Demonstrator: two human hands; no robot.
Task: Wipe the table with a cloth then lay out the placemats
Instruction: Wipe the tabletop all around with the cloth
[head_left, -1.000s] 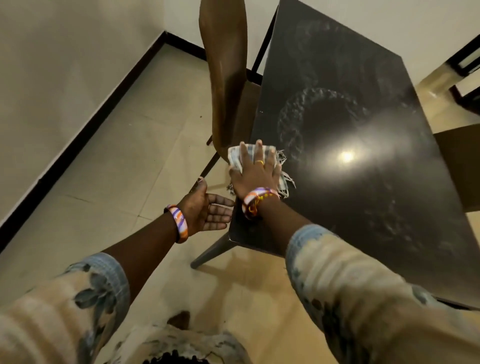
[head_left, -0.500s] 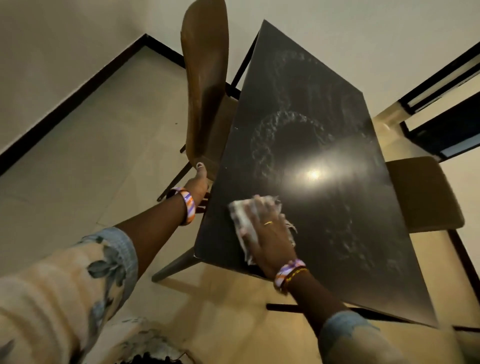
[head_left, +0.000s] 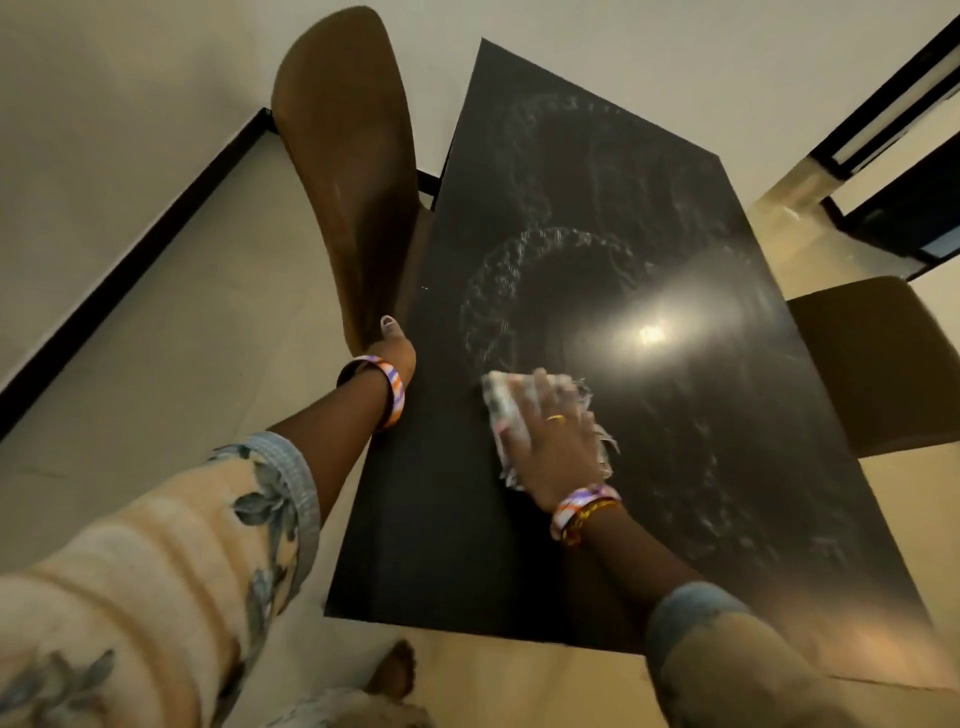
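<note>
A black rectangular table (head_left: 426, 519) fills the middle of the view, with curved wet wipe streaks across its far half. My right hand (head_left: 556, 447) lies flat on a pale frayed cloth (head_left: 498, 405) and presses it on the table, a little left of centre. My left hand (head_left: 395, 348) grips the lower edge of a brown chair back (head_left: 343, 156) at the table's left side; only the thumb and wrist show, the fingers are hidden behind the chair. No placemats are in view.
A second brown chair seat (head_left: 883, 364) stands at the table's right side. A black skirting line (head_left: 130, 244) runs along the wall on the left. Dark door frames (head_left: 893, 130) are at the far right. Pale tiled floor surrounds the table.
My right hand has slid the cloth from the table's left edge in toward the middle. My left hand went from open in the air to gripping the chair back.
</note>
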